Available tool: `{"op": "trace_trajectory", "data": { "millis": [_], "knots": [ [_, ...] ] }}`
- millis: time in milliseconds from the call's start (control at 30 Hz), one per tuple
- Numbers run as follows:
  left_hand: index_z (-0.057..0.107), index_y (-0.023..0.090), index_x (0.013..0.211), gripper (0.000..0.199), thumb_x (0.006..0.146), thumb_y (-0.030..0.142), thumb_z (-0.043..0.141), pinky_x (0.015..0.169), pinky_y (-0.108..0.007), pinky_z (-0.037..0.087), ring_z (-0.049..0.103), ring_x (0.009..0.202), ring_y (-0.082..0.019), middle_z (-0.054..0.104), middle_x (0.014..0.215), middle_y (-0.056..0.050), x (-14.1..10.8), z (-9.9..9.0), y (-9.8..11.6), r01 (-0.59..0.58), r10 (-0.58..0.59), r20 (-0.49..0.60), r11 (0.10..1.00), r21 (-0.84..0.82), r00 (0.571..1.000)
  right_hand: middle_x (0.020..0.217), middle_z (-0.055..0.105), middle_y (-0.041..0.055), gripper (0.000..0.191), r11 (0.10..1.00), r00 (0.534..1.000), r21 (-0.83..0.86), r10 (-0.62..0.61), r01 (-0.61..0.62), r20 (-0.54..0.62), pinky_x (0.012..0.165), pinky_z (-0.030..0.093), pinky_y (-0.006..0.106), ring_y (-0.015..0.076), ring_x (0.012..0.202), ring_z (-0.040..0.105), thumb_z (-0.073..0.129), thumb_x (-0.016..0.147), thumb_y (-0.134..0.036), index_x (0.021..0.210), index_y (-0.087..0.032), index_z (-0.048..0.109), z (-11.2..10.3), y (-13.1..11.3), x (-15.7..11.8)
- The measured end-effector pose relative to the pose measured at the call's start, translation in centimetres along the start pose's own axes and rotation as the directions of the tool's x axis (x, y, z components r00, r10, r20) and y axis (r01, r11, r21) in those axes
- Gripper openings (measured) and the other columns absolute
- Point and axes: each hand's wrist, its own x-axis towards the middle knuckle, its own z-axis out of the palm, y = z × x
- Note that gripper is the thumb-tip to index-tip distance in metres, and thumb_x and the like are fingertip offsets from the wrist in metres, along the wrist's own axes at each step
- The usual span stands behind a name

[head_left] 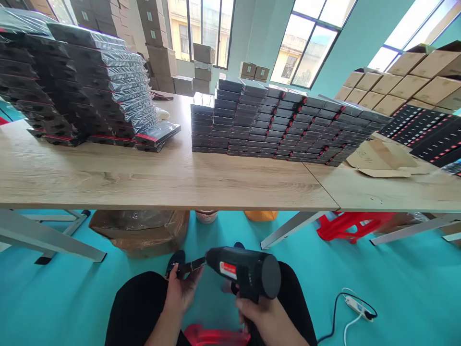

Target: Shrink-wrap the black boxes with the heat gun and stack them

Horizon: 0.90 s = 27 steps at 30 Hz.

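Below the table edge, my left hand (183, 290) grips a small flat black box (190, 265), seen nearly edge-on. My right hand (257, 310) is wrapped round the handle of a black heat gun (241, 270) with a red and white label. The gun's nozzle points left at the box, close to its right end; whether they touch I cannot tell. On the table at left, a tall stack of black boxes (79, 86) has loose shiny film on its right side. Neat rows of dark boxes (266, 125) stand in the middle.
The wooden table (162, 178) spans the view. Flattened cardboard (385, 156) lies at right. Under the table are a film-filled carton (144, 235) and a red stool (349, 226). A power strip (358, 307) with cables lies on the floor at right.
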Motion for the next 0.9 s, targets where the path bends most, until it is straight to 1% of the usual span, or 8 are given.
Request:
{"op": "trace_trajectory", "data": {
  "millis": [67,133,233,367,500,633,767,900],
  "knots": [
    [0.063,0.019,0.102,0.018,0.091,0.027,0.052,0.072,-0.047,0.064,0.075,0.086,-0.03,0.074,0.091,-0.01,-0.3,0.2,0.1,-0.021,0.021,-0.013,0.999,-0.028,1.0,0.068,0.061,0.0013,0.037,0.999,0.998,0.041,0.003,-0.001,-0.056,0.059,0.046,0.033,0.0188,0.062,0.056,0.073,0.071,-0.041,0.096,-0.015,0.067,-0.8,-0.1,0.2],
    [0.063,0.019,0.107,0.022,0.09,0.026,0.052,0.072,-0.048,0.064,0.075,0.088,-0.031,0.074,0.094,-0.012,-0.4,0.4,0.2,-0.019,0.019,-0.011,0.999,-0.039,1.0,0.074,0.064,0.0034,0.042,0.994,0.998,0.098,0.053,-0.052,-0.015,0.054,0.045,0.032,0.0177,0.06,0.057,0.075,0.068,-0.041,0.099,-0.013,0.066,-1.5,-0.4,0.1],
    [0.063,0.016,0.104,0.021,0.091,0.028,0.051,0.07,-0.046,0.064,0.075,0.088,-0.032,0.074,0.095,-0.016,-0.5,0.5,0.1,0.002,-0.002,-0.003,0.999,-0.035,1.0,0.079,0.066,0.0048,0.043,0.988,0.995,0.139,0.055,-0.065,0.077,0.055,0.046,0.031,0.0164,0.061,0.058,0.076,0.069,-0.039,0.102,-0.012,0.066,-2.0,-0.6,-0.3],
    [0.063,0.018,0.097,0.015,0.089,0.024,0.052,0.072,-0.045,0.064,0.075,0.083,-0.029,0.074,0.087,-0.011,-0.6,0.5,0.0,-0.01,0.01,0.009,1.0,0.018,1.0,0.082,0.065,0.0042,0.046,0.988,0.998,0.144,0.058,-0.062,0.03,0.057,0.047,0.031,0.0159,0.063,0.059,0.077,0.071,-0.041,0.105,-0.012,0.066,-1.6,-0.2,0.0],
    [0.062,0.017,0.09,0.022,0.075,0.007,0.052,0.065,-0.041,0.063,0.074,0.07,-0.026,0.072,0.076,-0.007,-0.5,-0.2,0.1,-0.044,0.041,0.025,0.991,0.128,0.999,0.082,0.066,0.005,0.048,0.984,0.999,0.174,0.03,-0.033,0.017,0.053,0.046,0.03,0.0162,0.061,0.059,0.078,0.069,-0.044,0.103,-0.012,0.067,-2.6,0.4,0.4],
    [0.061,0.018,0.083,0.024,0.063,0.007,0.051,0.051,-0.039,0.058,0.067,0.055,-0.025,0.065,0.063,-0.003,0.0,-0.9,0.1,0.02,-0.022,0.007,0.973,0.229,1.0,0.081,0.067,0.0054,0.051,0.982,0.999,0.188,0.036,-0.033,-0.01,0.052,0.046,0.029,0.0164,0.061,0.059,0.08,0.067,-0.046,0.103,-0.012,0.067,-4.6,0.5,-0.5],
    [0.059,0.018,0.078,0.028,0.054,0.006,0.05,0.057,-0.038,0.058,0.067,0.057,-0.024,0.066,0.063,-0.003,0.5,-1.0,-0.2,-0.002,-0.002,0.017,0.974,0.227,1.0,0.08,0.068,0.0054,0.052,0.979,0.992,0.164,0.12,-0.122,0.023,0.053,0.044,0.028,0.0161,0.062,0.059,0.081,0.067,-0.046,0.103,-0.012,0.068,-5.6,0.4,-1.9],
    [0.058,0.019,0.074,0.028,0.052,0.005,0.049,0.059,-0.038,0.056,0.064,0.055,-0.023,0.064,0.059,-0.002,0.6,-0.9,-0.4,-0.015,0.014,0.008,0.968,0.249,1.0,0.078,0.068,0.0054,0.057,0.979,0.984,0.133,0.142,-0.156,0.104,0.055,0.041,0.029,0.0154,0.059,0.059,0.084,0.061,-0.049,0.101,-0.012,0.069,-5.4,0.8,-2.6]
  ]
}}
